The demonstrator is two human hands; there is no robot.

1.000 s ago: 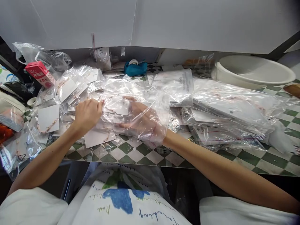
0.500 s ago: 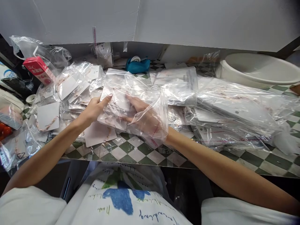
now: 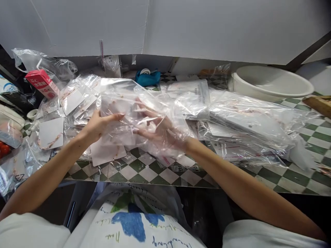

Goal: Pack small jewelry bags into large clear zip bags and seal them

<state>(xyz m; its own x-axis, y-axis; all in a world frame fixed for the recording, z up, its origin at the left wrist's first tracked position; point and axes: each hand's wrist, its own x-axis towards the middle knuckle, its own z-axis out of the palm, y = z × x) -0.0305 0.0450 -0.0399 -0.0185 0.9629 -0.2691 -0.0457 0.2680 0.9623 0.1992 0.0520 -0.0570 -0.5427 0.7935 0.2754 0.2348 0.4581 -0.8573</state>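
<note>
So the right hand (image 3: 160, 132) is shoved wrist-deep inside a clear plastic bag (image 3: 144, 100), palm up. Its fingers are spread apart and not clamped on anything as far as I can see, more like propping the bag open from inside. The left hand (image 3: 99, 124) is outside it, thumb on top and fingers underneath, pinched together on the bag's left edge along with the white cards (image 3: 116, 105) sitting in there. The bag is lifted off the checkered table (image 3: 152, 172), held between the two sets of fingers, with the cards just past the right fingertips. Looks to me like the middle of settling or sorting cards inside the bag, not the start or the end. Any next move calls for a firm left pinch, since the film looks slippery and the cards seem ready to slide. The right fingers would have to feel for a card rather than see it. Just below the left fingers lies a loose card (image 3: 107, 153) with a thin chain on it. Off past the left knuckles there's a red carton (image 3: 41, 82), and well beyond the right wrist a white basin (image 3: 271, 81) sits behind a pile of bagged cards (image 3: 245, 124). Hard parts: glare and wrinkles hide how many cards are inside, I can't tell whether the right fingertips touch them, and the left fingers under the bag are hidden.
</note>
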